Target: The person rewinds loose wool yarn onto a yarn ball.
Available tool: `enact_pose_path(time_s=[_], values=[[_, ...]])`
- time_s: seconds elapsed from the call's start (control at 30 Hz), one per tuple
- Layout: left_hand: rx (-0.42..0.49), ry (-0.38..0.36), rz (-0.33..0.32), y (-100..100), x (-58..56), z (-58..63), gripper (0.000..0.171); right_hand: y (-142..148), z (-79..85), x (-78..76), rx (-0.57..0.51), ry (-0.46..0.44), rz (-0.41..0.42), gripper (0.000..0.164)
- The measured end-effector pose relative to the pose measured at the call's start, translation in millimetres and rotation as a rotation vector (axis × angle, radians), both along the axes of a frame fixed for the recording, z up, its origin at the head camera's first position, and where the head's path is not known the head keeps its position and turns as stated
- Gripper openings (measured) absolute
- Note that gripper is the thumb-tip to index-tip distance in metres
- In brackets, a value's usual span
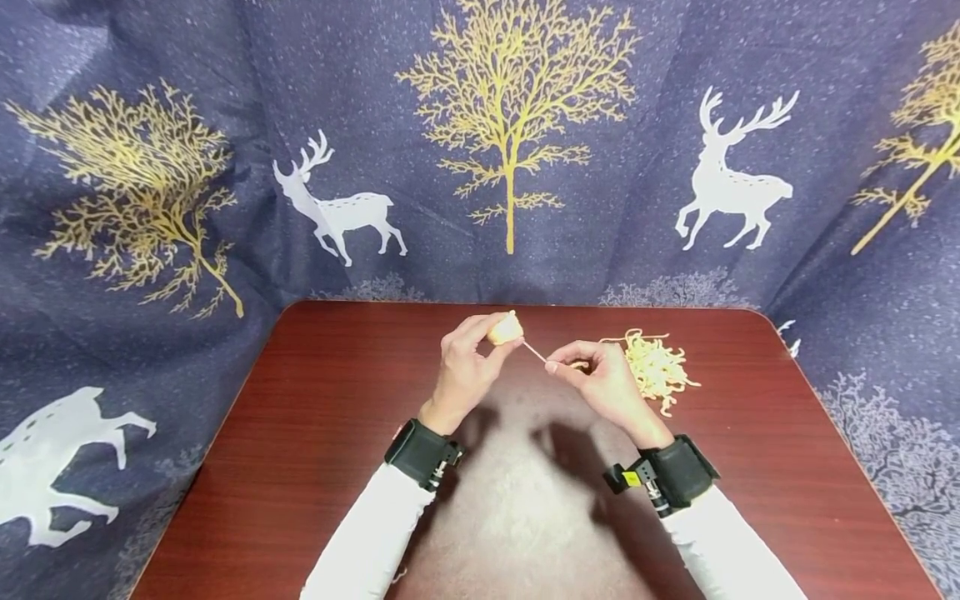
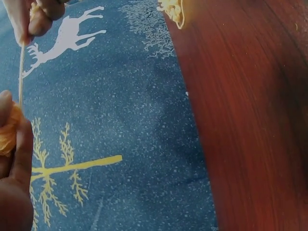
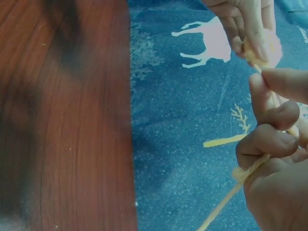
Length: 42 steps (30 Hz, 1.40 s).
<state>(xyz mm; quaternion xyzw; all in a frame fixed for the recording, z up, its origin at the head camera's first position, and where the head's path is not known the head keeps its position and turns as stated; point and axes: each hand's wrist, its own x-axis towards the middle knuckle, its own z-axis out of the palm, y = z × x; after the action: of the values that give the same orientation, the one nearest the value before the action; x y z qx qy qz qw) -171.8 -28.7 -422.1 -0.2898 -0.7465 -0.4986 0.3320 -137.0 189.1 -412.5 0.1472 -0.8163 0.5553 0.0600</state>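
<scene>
Fingers and thumb of the left hand (image 1: pixel 467 360) pinch a small, rounded, pale-yellow ball of wound yarn (image 1: pixel 506 328), which sits at their tips, raised above the table. From it a thin, pale-yellow yarn strand (image 1: pixel 534 351) runs taut, slanting down to the right hand (image 1: pixel 606 382), whose thumb and forefinger grip it; its other fingers curl inward. In the right wrist view the strand passes through that hand, bends round near the little-finger side and trails out below.

Just beside the right hand, a loose, tangled heap of pale-yellow yarn (image 1: pixel 658 371) lies on the reddish-brown, wood-grained table (image 1: pixel 300 417). Both wrists wear black bands (image 1: pixel 678 471) with small devices attached, above 2 white sleeves (image 1: pixel 371 542). Behind the table hangs a dark-blue speckled cloth (image 1: pixel 450 279) printed with yellow trees (image 1: pixel 510 125) and white deer (image 1: pixel 731 187).
</scene>
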Motion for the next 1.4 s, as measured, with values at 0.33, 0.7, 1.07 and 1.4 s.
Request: enact_pose_path(time_s=[0.33, 0.7, 1.07, 1.4], values=[[0.04, 0.027, 0.027, -2.6, -1.8, -0.4, 0.033, 1.9, -4.4, 2.5, 0.014, -0.015, 0.008, 0.008], [0.027, -0.007, -0.023, -3.2, -0.5, -0.1, 0.036, -2.3, 4.8, 9.6, 0.058, -0.01, -0.016, 0.008], [0.202, -0.255, -0.176, 5.0, 5.1, 5.8, 0.049, -10.5, 29.3, 24.1, 0.049, -0.008, 0.023, 0.007], [0.355, -0.471, -0.318, 6.0, 7.1, 16.3, 0.039, 0.4, -4.0, 7.3, 0.033, -0.011, 0.017, 0.008]])
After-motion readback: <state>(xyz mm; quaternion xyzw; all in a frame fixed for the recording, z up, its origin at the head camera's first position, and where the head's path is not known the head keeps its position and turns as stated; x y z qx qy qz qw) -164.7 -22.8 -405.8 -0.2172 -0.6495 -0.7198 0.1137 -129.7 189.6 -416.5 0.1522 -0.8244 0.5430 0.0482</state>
